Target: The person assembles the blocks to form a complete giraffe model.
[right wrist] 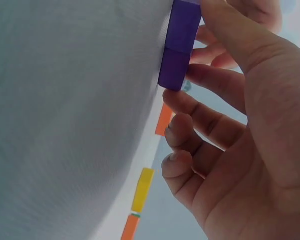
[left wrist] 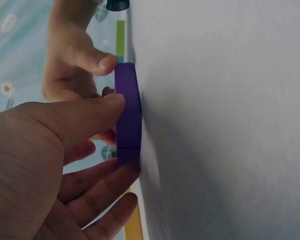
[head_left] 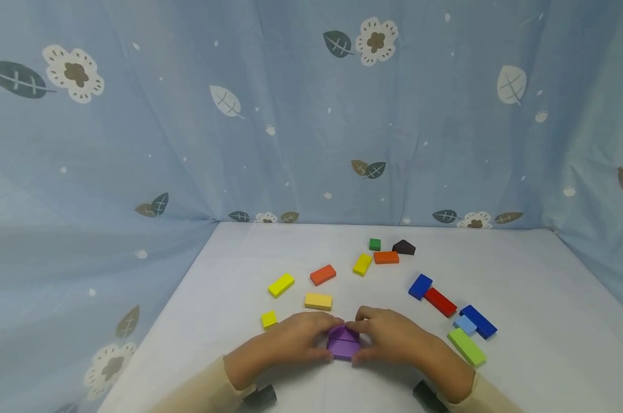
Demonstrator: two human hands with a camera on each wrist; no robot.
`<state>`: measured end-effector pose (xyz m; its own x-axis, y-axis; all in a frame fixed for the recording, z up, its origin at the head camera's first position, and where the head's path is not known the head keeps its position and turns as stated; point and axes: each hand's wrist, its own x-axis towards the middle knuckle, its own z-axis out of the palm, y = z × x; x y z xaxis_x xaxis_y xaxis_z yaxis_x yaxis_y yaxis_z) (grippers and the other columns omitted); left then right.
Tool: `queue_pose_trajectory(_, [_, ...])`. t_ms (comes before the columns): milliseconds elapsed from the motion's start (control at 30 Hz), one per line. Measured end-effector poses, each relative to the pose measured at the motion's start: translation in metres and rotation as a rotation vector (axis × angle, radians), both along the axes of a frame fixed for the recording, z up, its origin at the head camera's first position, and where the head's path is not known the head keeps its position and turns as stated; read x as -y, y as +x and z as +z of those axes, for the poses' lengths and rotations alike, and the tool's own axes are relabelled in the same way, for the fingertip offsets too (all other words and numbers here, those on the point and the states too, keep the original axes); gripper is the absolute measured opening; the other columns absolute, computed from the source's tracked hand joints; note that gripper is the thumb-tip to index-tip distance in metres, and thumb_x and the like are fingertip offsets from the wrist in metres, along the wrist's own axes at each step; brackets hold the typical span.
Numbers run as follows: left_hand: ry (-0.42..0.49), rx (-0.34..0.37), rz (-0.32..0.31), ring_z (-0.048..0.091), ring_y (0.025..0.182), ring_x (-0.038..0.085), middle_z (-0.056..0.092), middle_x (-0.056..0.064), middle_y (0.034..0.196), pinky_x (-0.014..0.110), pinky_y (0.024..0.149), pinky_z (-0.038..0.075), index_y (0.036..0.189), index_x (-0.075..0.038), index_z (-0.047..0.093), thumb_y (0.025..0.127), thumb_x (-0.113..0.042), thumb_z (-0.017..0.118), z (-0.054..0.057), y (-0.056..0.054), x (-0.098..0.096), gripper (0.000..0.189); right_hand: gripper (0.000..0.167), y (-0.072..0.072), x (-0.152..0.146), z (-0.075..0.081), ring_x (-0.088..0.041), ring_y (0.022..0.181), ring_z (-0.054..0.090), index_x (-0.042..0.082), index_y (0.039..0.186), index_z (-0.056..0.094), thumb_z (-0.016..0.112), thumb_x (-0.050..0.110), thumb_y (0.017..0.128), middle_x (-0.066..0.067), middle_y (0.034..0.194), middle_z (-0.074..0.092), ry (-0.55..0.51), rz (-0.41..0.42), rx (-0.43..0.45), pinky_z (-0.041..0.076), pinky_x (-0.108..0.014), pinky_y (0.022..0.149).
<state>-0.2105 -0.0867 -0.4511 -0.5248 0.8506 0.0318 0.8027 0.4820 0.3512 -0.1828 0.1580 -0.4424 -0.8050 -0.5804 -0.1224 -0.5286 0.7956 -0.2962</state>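
Note:
Two purple wooden blocks lie flat against each other in front of the person: a near purple block point(head_left: 343, 349) with slanted sides and a smaller far purple block point(head_left: 345, 332). The left hand point(head_left: 297, 338) holds them from the left, its thumb on the near block and fingertips at the far end. From the right, the right hand point(head_left: 394, 337) grips the same pair, thumb at the near corner and index finger at the far block. A seam between the purple pieces point(left wrist: 128, 127) shows in the left wrist view. Fingers partly cover their side edges.
Beyond the left hand lie a pale yellow block point(head_left: 318, 302), a small yellow block point(head_left: 269, 319) and an orange block point(head_left: 323, 275). Farther back sits a dark triangular block point(head_left: 404, 247). Right of the hands are a red block point(head_left: 440, 302) and a light green block point(head_left: 467, 346).

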Motion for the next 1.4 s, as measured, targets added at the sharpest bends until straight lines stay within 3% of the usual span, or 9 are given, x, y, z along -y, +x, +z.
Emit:
queue_pose_trajectory(267, [-0.011, -0.014, 0.009, 0.051, 0.123, 0.008, 0.058, -0.005, 0.133, 0.03, 0.102, 0.041, 0.135, -0.011, 0.057, 0.086, -0.038, 0.074, 0.001, 0.004, 0.005, 0.059, 0.065, 0.001, 0.006, 0.003, -0.004, 0.085, 0.055, 0.029, 0.128, 0.066, 0.073, 0.064, 0.073, 0.011, 0.104, 0.058, -0.002, 0.023, -0.01, 0.052, -0.027, 0.077])
queue_pose_trajectory(467, [-0.027, 0.019, 0.039, 0.051, 0.121, 0.008, 0.056, -0.008, 0.132, 0.033, 0.101, 0.042, 0.136, -0.018, 0.058, 0.085, -0.049, 0.071, 0.0, 0.002, 0.009, 0.061, 0.064, 0.003, 0.009, 0.003, -0.004, 0.086, 0.056, 0.029, 0.126, 0.067, 0.074, 0.063, 0.073, 0.011, 0.104, 0.059, 0.006, 0.018, -0.021, 0.053, -0.028, 0.077])
queue_pose_trajectory(633, [-0.021, 0.09, 0.089, 0.052, 0.108, 0.004, 0.052, -0.014, 0.126, 0.029, 0.093, 0.046, 0.135, -0.024, 0.059, 0.082, -0.056, 0.071, -0.003, 0.0, 0.011, 0.063, 0.063, 0.003, 0.011, 0.002, -0.004, 0.085, 0.057, 0.028, 0.126, 0.067, 0.074, 0.062, 0.073, 0.01, 0.104, 0.06, 0.005, 0.016, -0.024, 0.053, -0.028, 0.077])
queue_pose_trajectory(800, [-0.013, 0.096, 0.099, 0.051, 0.096, 0.001, 0.052, -0.015, 0.122, 0.023, 0.085, 0.046, 0.134, -0.024, 0.061, 0.081, -0.055, 0.072, -0.004, 0.0, 0.011, 0.061, 0.063, 0.005, 0.012, 0.001, -0.004, 0.087, 0.057, 0.028, 0.127, 0.067, 0.076, 0.06, 0.073, 0.01, 0.104, 0.06, 0.008, -0.007, -0.007, 0.054, -0.029, 0.078])
queue_pose_trajectory(1400, [-0.071, 0.136, 0.147, 0.051, 0.097, -0.001, 0.05, -0.018, 0.122, 0.024, 0.085, 0.048, 0.135, -0.027, 0.06, 0.082, -0.052, 0.073, 0.001, 0.004, 0.008, 0.06, 0.063, 0.005, 0.013, 0.004, -0.005, 0.089, 0.057, 0.028, 0.127, 0.066, 0.076, 0.06, 0.074, 0.01, 0.107, 0.06, 0.001, -0.002, -0.004, 0.053, -0.03, 0.079])
